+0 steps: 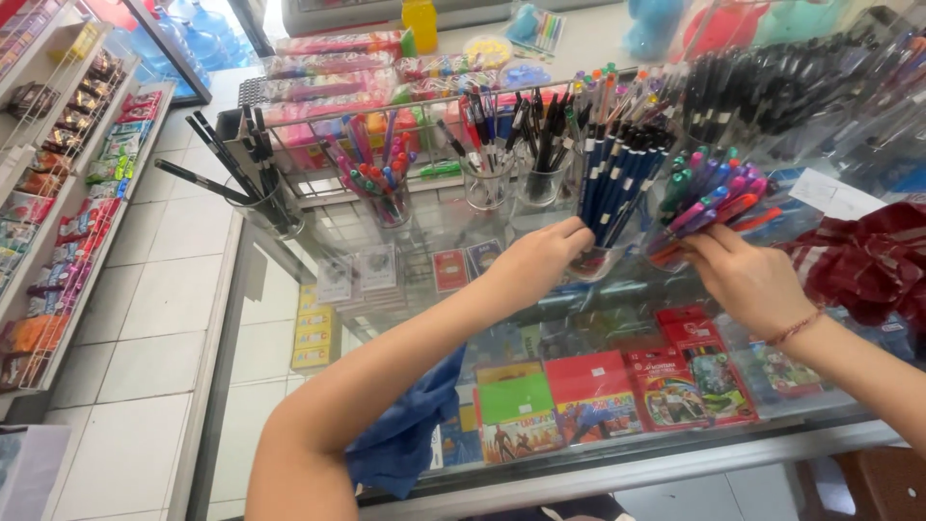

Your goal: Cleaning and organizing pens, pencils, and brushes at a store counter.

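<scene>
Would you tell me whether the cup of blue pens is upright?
Tilted: the cup of blue pens leans right in the left hand.

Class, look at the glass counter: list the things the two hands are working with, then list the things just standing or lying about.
In hand:
left hand on the cup of blue pens
right hand on the cup of coloured pens

Lying about:
cup of black pens
blue cloth
red checked cloth
yellow bottle

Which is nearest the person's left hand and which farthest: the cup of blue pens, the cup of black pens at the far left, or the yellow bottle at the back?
From the left hand:
1. Cup of blue pens, touching it, just right.
2. Yellow bottle, at the back.
3. Cup of black pens, far left; close to the bottle's distance, so this order is unsure.
</scene>
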